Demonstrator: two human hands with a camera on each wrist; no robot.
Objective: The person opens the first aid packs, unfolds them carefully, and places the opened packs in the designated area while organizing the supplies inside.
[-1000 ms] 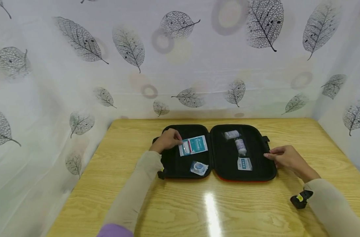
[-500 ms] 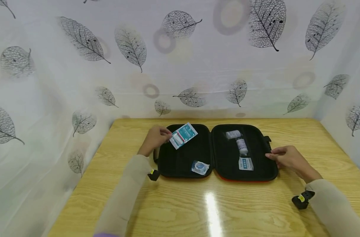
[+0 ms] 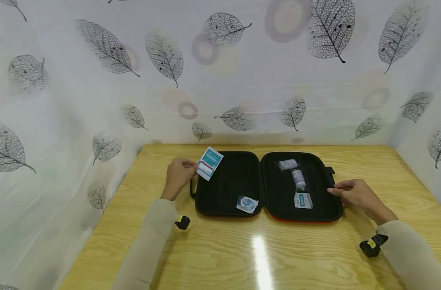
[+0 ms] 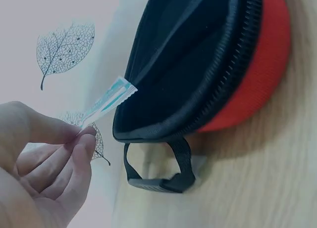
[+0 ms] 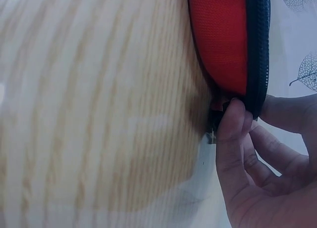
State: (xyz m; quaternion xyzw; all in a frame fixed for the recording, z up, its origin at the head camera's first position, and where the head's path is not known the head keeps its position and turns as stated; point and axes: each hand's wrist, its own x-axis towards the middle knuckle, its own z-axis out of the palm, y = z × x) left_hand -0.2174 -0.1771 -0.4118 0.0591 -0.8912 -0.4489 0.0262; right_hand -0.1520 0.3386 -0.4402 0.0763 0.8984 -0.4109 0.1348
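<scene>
My left hand (image 3: 179,176) pinches a flat teal-and-white sachet (image 3: 210,162) by its lower corner, above the upper left edge of an open zip case (image 3: 238,175). In the left wrist view the sachet (image 4: 110,102) appears nearly edge-on between thumb and fingertips, apart from the case's black handle (image 4: 161,184). The case is black inside and red outside. At its right end, my right hand (image 3: 356,197) grips the rim; in the right wrist view thumb and fingers (image 5: 233,139) lie on either side of the zipped edge.
The left half holds a clear packet (image 3: 247,204) with a pale blue round item. Two white bottles (image 3: 288,164) and a small blue-and-white sachet (image 3: 303,200) lie in the right half. Beneath is a wooden table (image 3: 220,253), with a leaf-patterned curtain (image 3: 169,104) behind.
My left hand has moved left with the teal-and-white sachet, lifting it from the middle of the left half to its outer edge and tilting it. My right hand keeps its grip on the rim.
</scene>
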